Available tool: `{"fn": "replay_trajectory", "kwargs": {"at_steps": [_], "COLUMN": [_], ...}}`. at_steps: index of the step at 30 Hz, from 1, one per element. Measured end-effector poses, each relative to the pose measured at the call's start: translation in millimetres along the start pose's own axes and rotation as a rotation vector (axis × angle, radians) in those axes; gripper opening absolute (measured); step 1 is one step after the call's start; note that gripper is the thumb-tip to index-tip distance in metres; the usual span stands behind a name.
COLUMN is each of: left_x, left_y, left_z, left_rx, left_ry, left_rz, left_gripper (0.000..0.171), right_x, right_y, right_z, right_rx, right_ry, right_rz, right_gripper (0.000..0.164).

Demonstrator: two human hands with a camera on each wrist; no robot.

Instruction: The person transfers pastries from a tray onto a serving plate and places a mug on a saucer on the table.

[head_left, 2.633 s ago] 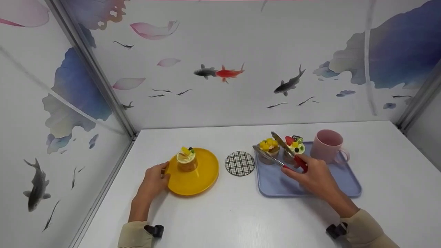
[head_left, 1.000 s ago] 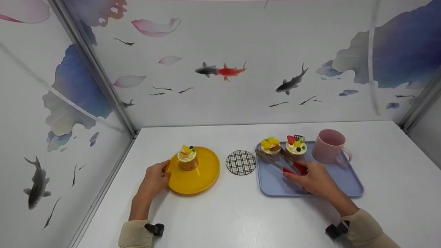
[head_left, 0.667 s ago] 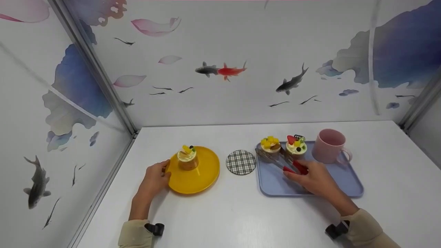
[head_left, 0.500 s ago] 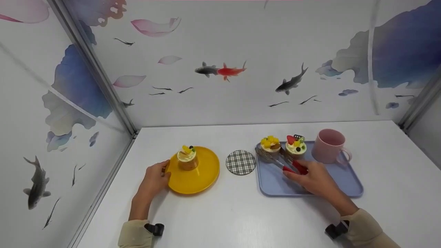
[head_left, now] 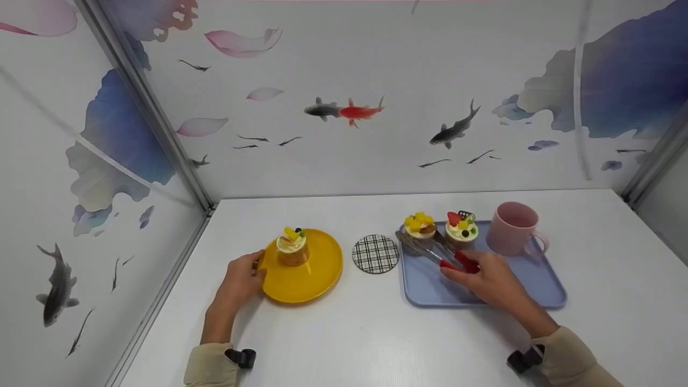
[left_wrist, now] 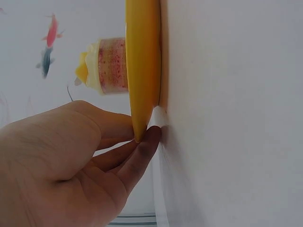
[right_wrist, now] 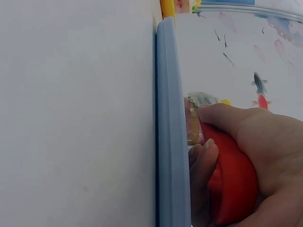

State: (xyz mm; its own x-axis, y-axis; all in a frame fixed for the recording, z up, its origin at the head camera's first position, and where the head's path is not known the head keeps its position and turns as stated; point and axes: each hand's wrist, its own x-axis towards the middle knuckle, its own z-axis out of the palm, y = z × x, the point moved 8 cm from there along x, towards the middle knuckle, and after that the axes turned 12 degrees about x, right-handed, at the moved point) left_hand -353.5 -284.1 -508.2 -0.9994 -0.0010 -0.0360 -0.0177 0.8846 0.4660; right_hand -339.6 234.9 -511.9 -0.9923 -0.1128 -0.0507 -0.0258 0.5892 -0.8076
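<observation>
I see a yellow plate [head_left: 301, 277], a black-and-white checked coaster [head_left: 375, 253], a lavender-blue tray [head_left: 430, 287], a pink mug [head_left: 511, 228], red-handled tongs [head_left: 446, 255], and a white counter [head_left: 344, 333].

White matte tabletop [head_left: 344, 344], boxed by white wall panels printed with fish and blue lotus leaves [head_left: 376, 80], grey metal corner posts [head_left: 145, 107].

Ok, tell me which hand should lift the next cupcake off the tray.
Right. The right hand already grips the tongs beside the cupcakes on the tray; the left hand holds the yellow plate.
</observation>
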Motion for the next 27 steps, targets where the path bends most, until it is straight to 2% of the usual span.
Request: {"fn": "replay_trajectory", "kwargs": {"at_steps": [5,18,27], "left_x": [0.4,-1.2,-2.8], "left_y": [0.2,1.3,2.6], "left_z": [-0.6,1.0,0.2], "left_rx": [-0.003,0.003,-0.009], "left_ry": [0.001,-0.010,-0.008], "left_rz": [0.009,-0.003,-0.005], "left_gripper": [0.057,0.057,0.057], "right_x": [-1,-5,-7], "right_y": [-4,-15,-19], "right_z": [0,2,9], "right_rx": [-0.017,-0.024,-0.007], "right_ry": [0.013,0.052,0.024], "right_rz": [-0.034,-0.130,-0.122], "right_gripper": [0.068,0.057,0.060]}}
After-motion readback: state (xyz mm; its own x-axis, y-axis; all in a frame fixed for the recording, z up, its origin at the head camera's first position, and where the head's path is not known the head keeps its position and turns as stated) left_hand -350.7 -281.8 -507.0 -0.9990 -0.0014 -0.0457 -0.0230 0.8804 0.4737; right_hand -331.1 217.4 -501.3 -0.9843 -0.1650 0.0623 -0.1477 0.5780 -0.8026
